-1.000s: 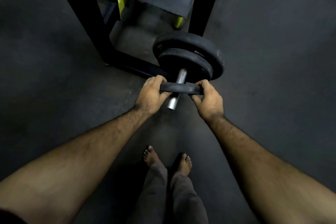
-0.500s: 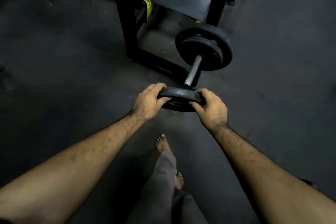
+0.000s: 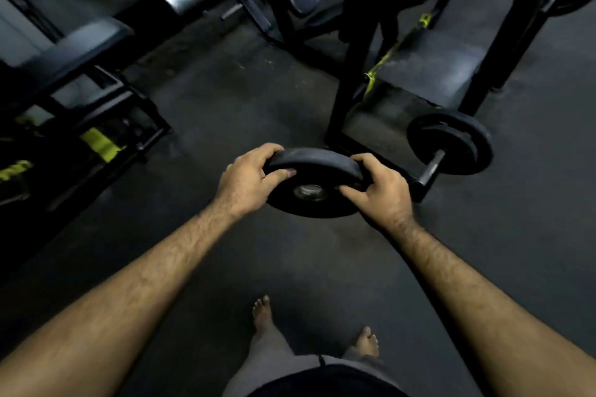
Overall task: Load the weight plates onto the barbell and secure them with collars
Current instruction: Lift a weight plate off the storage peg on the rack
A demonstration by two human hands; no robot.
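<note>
Both forearms are stretched forward and down over the dark floor [image 3: 200, 113]. A black weight plate [image 3: 311, 200] is gripped at its left edge by the left hand [image 3: 248, 184] and at its right edge by the right hand [image 3: 383, 193], fingers curled over the rim, thumbs on the face. It is held clear of the barbell [image 3: 433, 167], whose bare sleeve end lies just to its right with loaded plates [image 3: 451, 142] beyond. Open floor is seen to the left.

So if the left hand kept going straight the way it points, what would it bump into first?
Probably the black rack's upright post. The left hand, holding the weight plate with the right hand, points forward and slightly right. Depth is unclear, so it might pass beside the post.
</note>
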